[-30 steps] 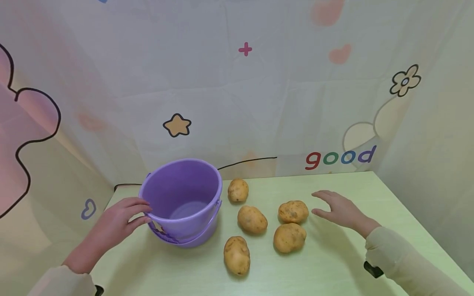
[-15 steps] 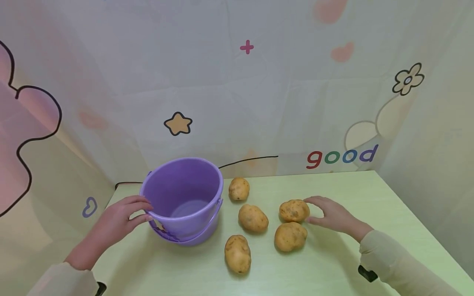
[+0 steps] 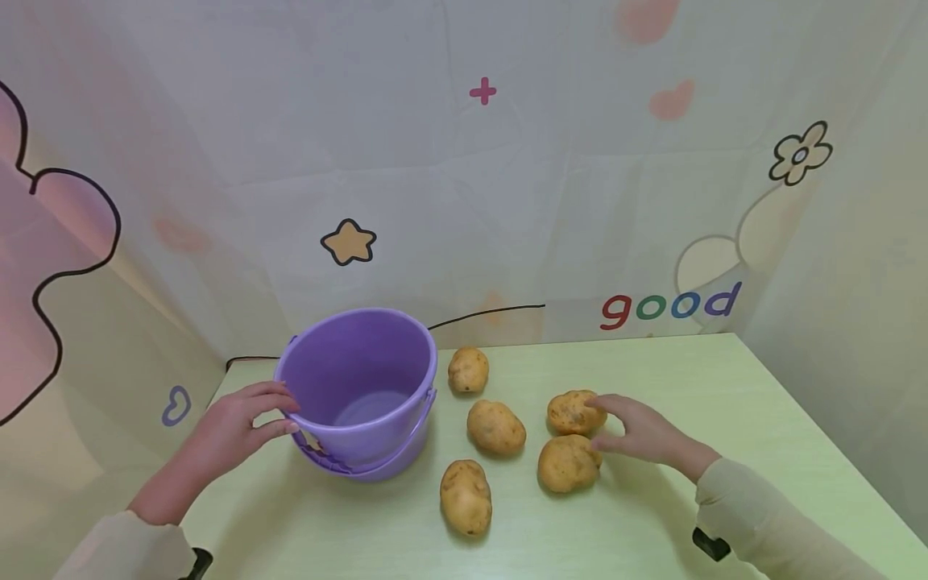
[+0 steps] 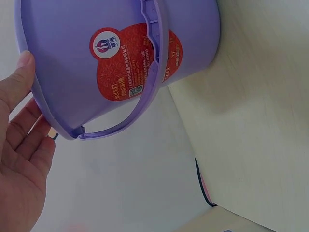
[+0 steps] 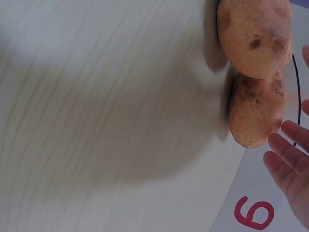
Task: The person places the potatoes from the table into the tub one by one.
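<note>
On the left stands a purple bucket [image 3: 362,366] with a swing handle and a red label, seen in the left wrist view. My left hand [image 3: 235,427] holds its rim, with the thumb [image 4: 21,72] on the outside and the fingers at the edge. Two potatoes lie side by side at centre right: a rear potato [image 3: 575,412] and a front potato [image 3: 568,464]. Over their right ends, my right hand [image 3: 638,432] hovers with spread, slightly bent fingers [image 5: 285,152]. Whether a fingertip touches a potato is unclear.
Between the bucket and the pair lie a back potato [image 3: 468,370], a middle potato [image 3: 496,428] and a near potato [image 3: 466,498]. A pale green table [image 3: 536,540] bears everything. A printed curtain [image 3: 507,201] hangs behind it.
My right hand has moved left and slightly nearer, from beside the rear potato to over the right ends of the two potatoes. The left hand and bucket stay put.
</note>
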The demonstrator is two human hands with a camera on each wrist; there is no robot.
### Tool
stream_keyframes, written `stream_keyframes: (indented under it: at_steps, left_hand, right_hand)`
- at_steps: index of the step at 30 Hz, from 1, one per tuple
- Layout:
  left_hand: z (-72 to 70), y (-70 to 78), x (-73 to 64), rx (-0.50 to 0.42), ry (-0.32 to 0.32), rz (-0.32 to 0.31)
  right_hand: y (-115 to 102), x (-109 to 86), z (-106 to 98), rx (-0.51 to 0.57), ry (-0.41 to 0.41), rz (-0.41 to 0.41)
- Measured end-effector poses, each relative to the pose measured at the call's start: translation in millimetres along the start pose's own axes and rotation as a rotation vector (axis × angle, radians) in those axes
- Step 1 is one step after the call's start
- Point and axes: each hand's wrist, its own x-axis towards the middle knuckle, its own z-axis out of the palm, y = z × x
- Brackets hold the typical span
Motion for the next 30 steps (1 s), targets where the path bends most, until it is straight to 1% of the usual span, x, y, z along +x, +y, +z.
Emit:
stream_keyframes:
  at_steps: [3,6,14,20,26,30]
  left_hand:
    - [-0.3,-0.7,1.5,-0.014,-0.002,0.004]
    - [-0.7,-1.2,2.5,-0.028,-0.02,-0.009]
    - [-2.3,-1.0,3.4,-0.072,-0.085,-0.078]
    - [-2.7,-1.4,3.5,-0.092,-0.114,-0.12]
    - [-2.5,-2.8,3.5,-0.101,-0.125,-0.143]
    - [-3.8,-2.5,4.0,-0.129,-0.151,-0.178]
  right_hand:
    - [-1,-0.2,2,0.012,0.001,-0.009]
    - [-1,-0.4,3,0.017,0.01,-0.014]
    - [-2,-2.1,9,0.001,0.057,-0.035]
    - [-6,-4.9,12,0.026,0.088,-0.067]
    - [-7,-6.1,14,0.089,0.04,-0.05]
    - [-6,-6.2,16,0.125,0.005,-0.069]
